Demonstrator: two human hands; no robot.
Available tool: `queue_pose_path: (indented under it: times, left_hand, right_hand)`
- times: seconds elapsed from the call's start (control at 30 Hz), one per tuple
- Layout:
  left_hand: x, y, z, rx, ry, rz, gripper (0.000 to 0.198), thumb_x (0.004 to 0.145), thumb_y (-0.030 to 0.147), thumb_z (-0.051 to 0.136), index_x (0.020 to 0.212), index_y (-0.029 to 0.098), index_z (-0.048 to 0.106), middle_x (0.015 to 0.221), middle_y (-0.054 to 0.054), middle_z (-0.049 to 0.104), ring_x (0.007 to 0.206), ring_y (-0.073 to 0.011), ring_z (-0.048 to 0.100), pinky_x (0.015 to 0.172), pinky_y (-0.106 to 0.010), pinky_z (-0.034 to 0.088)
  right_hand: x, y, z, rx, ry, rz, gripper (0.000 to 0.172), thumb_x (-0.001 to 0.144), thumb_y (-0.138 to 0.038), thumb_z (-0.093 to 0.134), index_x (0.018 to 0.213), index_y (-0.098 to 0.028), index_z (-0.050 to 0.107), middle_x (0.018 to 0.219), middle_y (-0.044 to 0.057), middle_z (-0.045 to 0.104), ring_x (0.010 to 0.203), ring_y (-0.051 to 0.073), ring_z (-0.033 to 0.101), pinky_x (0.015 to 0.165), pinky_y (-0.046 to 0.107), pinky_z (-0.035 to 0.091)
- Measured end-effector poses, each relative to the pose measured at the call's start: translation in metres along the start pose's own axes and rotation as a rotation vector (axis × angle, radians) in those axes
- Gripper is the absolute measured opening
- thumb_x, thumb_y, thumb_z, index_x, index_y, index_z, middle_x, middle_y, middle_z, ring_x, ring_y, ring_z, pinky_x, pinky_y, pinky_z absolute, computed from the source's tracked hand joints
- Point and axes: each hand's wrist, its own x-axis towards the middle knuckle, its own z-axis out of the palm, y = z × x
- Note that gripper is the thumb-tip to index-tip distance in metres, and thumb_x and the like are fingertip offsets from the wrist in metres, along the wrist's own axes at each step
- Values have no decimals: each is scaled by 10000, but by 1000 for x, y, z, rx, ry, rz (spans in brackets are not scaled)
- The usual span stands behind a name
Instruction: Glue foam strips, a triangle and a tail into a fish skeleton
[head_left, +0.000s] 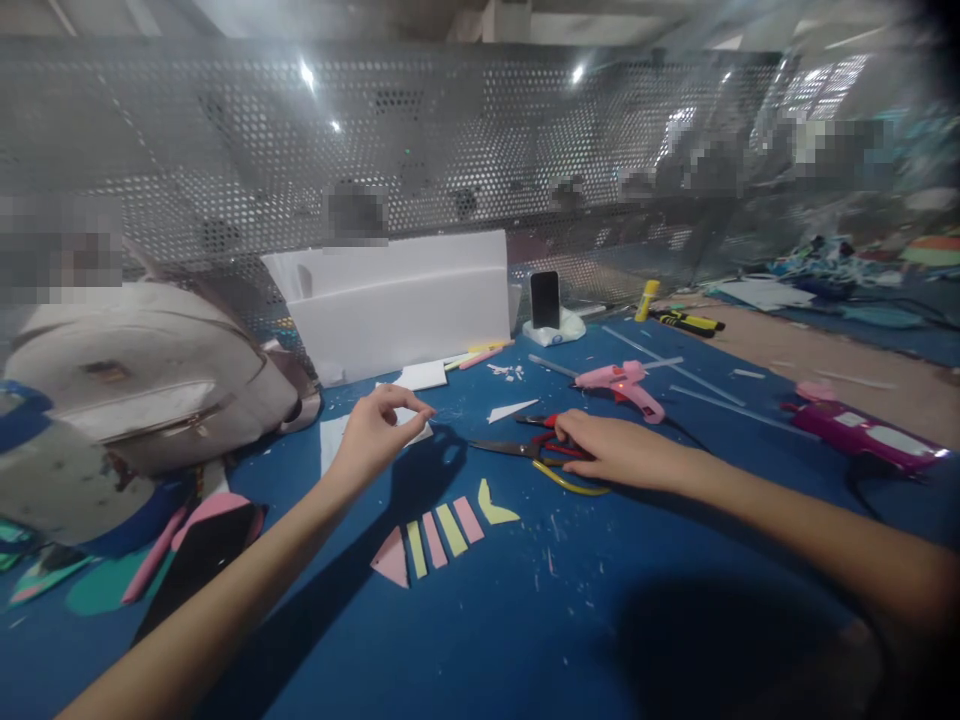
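My left hand (379, 425) is raised above the blue table, thumb and forefinger pinched together; anything between them is too small to make out. My right hand (611, 445) reaches in from the right, its fingers curled on the red handles of what looks like pliers (550, 422). Right beside them, under the thumb, lies a pair of scissors (499, 447) with dark blades and a yellow handle. Below both hands a row of pink and yellow paper pieces (452, 530) lies in a fish-like outline. A white pointed scrap (512, 410) is just beyond the pliers.
A pink glue gun (619, 385) and clear glue sticks lie behind my right hand. Farther right is a magenta device (870, 435). White boards (405, 310) and a phone (545, 300) stand at the back. A pale backpack (150, 370) and a dark phone (199, 565) are left.
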Motion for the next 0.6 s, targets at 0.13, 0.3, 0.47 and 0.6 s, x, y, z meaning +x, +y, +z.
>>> queue_pose_path:
  times: [0.13,0.3,0.47,0.6]
  left_hand:
    - [3,2,-3,-8,65,3,193,930,329,630,1024,161,638,1046,-53,654,837,-160,639,724,-332,563]
    - [7,0,-11,-32,146,-61,194,929,330,630,1021,159,639,1032,-49,657,816,-154,637,703,-319,561]
    - [8,-1,-15,-115,167,-166,206,932,334,628,1032,153,635,1014,-46,658,815,-157,643,701,-323,565]
    - [5,2,-14,-210,142,-252,206,932,332,631,1027,149,635,992,-41,658,802,-155,644,691,-318,566]
  right_hand:
    - [6,2,-1,-46,-45,26,146,666,-208,636,781,-204,547,691,5,584,482,127,438,450,277,222]
    - [3,-5,-14,-119,19,57,141,605,-178,610,710,-198,518,678,30,564,502,127,392,487,297,182]
    - [-24,2,-39,-53,-31,91,159,627,-235,651,638,-214,494,570,4,501,471,131,380,450,290,191]
    - [-45,17,-44,155,-86,125,188,804,-375,613,761,-205,546,669,25,567,495,140,500,429,279,334]
